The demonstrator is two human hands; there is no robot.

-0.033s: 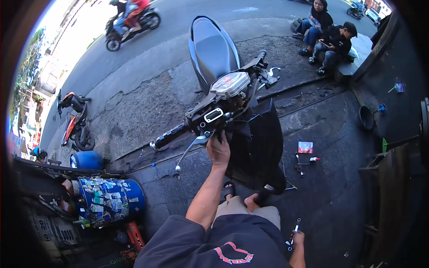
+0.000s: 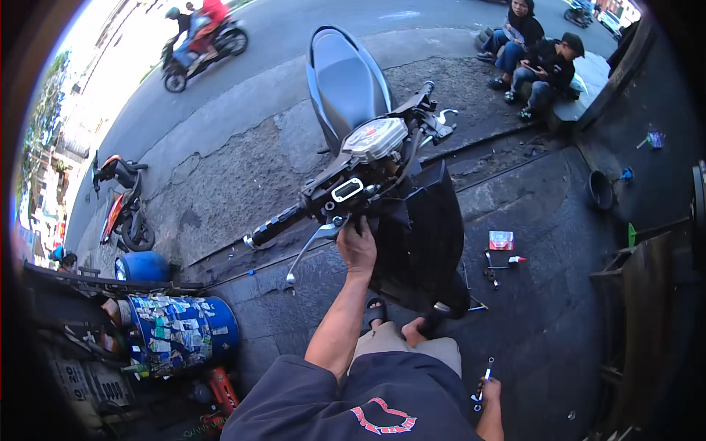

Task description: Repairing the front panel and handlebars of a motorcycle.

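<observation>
The scooter [image 2: 423, 228], its handlebar bare of covers, stands in the middle of the frame, seat [image 2: 347, 81] toward the top edge. The step in hand is judged to be work on the brake lever [image 2: 307, 248] and its mount, below the rectangular reservoir [image 2: 348, 190] with its pale rim (whether a lid is missing there cannot be made out). If a fastener is to be turned, the move calls for its head to be found by touch and for the wrench [image 2: 489, 367] to be lifted from the lower right of the frame and seated squarely. The left hand [image 2: 357, 248] is raised to the inner end of the lever, just right of it in the frame; its fingers are drawn together in a narrow reach under the mount, but the fingertips are hidden, so what is gripped, if anything, is uncertain. By the right hand [image 2: 490, 391], low beside the dark shirt, the wrench is held in a closed grip, its ring end pointing up the frame, well apart from the scooter. On the dark floor [image 2: 529, 316], right of centre, a small red-and-white box [image 2: 501, 240] is seen above some metal parts [image 2: 491, 277] and a small white bottle [image 2: 514, 260] with a red tip; none of these is touched by either hand.
</observation>
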